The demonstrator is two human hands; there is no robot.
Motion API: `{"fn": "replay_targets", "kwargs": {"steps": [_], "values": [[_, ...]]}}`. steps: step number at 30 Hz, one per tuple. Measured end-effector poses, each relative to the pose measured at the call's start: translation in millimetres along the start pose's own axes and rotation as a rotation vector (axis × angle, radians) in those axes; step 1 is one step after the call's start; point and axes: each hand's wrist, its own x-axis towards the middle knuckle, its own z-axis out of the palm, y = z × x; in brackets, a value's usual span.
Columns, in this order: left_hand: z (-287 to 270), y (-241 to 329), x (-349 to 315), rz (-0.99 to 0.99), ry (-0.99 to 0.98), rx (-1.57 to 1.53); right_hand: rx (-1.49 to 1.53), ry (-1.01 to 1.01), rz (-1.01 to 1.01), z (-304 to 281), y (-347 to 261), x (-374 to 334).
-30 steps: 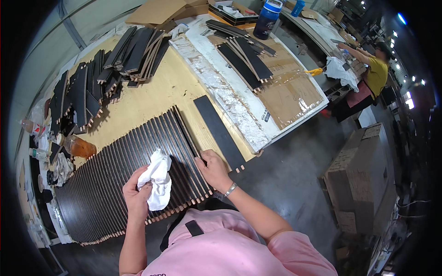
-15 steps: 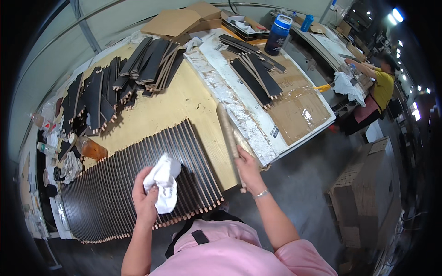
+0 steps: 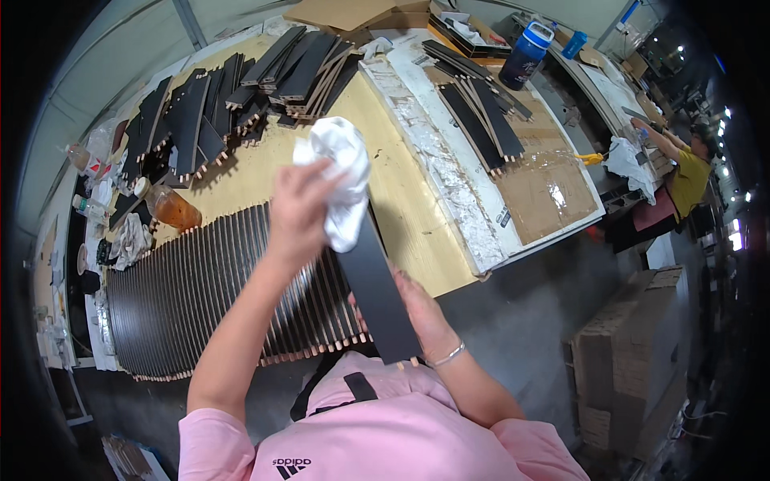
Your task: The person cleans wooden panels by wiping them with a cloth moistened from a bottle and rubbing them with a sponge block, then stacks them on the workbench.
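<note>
My left hand [image 3: 298, 210] is closed on a white cloth [image 3: 341, 156], which covers the far end of a dark board [image 3: 377, 293]. The lower end of that board, with light wooden dowels sticking out, points toward my body. My right hand [image 3: 421, 313] grips the board by its edges, the thumb side on the right and fingertips showing at its left edge. Beneath and to the left lies a long row of dark boards [image 3: 208, 297] set side by side, dowel ends along the near edge.
Loose dark boards [image 3: 188, 120] are heaped at the far left. A smaller pile [image 3: 481, 120] rests on cardboard at the right, near a blue jug [image 3: 527, 56]. An amber bottle [image 3: 175, 208] leans by the row. A co-worker [image 3: 682, 172] stands far right; a large carton [image 3: 630, 361] sits on the floor.
The board in my right hand has turned from edge-on to showing its broad dark face, and moved left. My left hand has carried the cloth up and right onto it.
</note>
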Motion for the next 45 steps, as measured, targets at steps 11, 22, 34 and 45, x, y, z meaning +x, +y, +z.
{"fn": "replay_targets", "kwargs": {"steps": [11,22,34,45], "values": [[-71,-14,-59,-0.534,0.281,-0.433,0.065,0.036,0.043,-27,10,10],[-38,-9,-36,-0.407,-0.022,-0.096,0.092,0.062,-0.020,9,-6,23],[-64,-59,0,-0.798,0.044,-0.553,-0.193,-0.023,0.113,8,16,-30],[-35,55,-63,-1.048,0.094,-1.160,-0.425,0.157,-0.113,14,10,-30]]}}
